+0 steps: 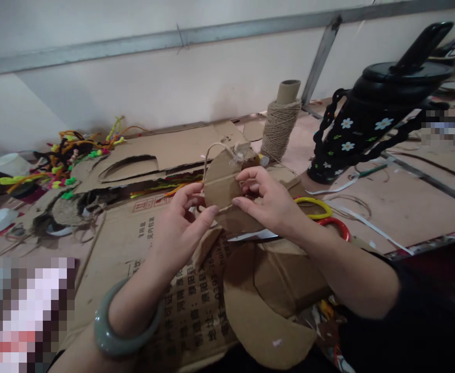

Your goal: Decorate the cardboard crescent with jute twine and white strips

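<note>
Between my two hands is a rounded piece of brown cardboard (223, 189) with twine running across its face. My left hand (186, 215) grips its left edge, thumb in front and fingers bent behind. On the opposite side, the fingers and thumb of my right hand (264, 199) pinch the right part. A loop of twine (207, 150) rises over the top left of the piece. Scissors (254, 236) with yellow and red handles lie under my right wrist, blades pointing left. Below my hands is a curved cardboard cutout (246, 316), resting on a printed cardboard sheet (118, 264).
A cone of twine (280, 127) stands behind my hands. To its right is a tall black flowered tumbler (351, 124) with a straw. Colourful fuzzy stems (68, 155) pile up at the left, beside cardboard with an oval hole (180, 147). White strips (378, 225) lie at the right.
</note>
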`<state>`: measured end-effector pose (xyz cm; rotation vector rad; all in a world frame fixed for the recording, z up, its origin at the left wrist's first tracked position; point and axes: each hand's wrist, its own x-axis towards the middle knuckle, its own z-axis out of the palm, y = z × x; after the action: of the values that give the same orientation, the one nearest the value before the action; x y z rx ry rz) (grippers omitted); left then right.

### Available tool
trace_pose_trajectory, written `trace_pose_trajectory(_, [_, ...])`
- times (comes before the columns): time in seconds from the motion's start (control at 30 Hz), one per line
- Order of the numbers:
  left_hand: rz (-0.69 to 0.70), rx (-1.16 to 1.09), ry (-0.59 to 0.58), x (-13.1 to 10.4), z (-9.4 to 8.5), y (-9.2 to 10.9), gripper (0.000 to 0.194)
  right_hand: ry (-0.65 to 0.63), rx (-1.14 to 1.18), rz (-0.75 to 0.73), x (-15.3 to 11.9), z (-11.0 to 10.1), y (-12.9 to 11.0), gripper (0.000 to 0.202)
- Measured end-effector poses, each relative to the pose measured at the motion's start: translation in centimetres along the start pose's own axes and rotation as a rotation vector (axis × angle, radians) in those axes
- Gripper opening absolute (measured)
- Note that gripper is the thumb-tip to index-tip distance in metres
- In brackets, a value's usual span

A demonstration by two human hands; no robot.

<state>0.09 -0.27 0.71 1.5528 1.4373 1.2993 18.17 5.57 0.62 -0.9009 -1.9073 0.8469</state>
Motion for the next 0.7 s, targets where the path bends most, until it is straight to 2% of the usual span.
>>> trace_pose_trajectory(0.1, [0.004, 0.099, -0.062, -0.1, -0.3, 0.0, 0.044, -0.044, 0.019, 0.033, -0.1, -0.1, 0.0, 0.028])
trace_pose_trajectory(0.33, [0.032, 0.296, -0.050, -0.1, -1.0, 1.0, 0.031, -0.074, 0.127, 0.015, 0.0, -0.4, -0.1, 0.027])
trace_pose_trajectory(0.5, [0.018, 0.319, -0.077, -0.1, -1.3, 1.2, 0.027, -0.098, 0.197, 0.052, 0.2, -0.4, 0.0, 0.027])
trace_pose_trajectory(0.7, [-0.070, 0.161, -0.236, 0.2, -1.1, 1.4, 0.024, -0.115, 0.099, 0.015, 0.1, -0.3, 0.0, 0.027])
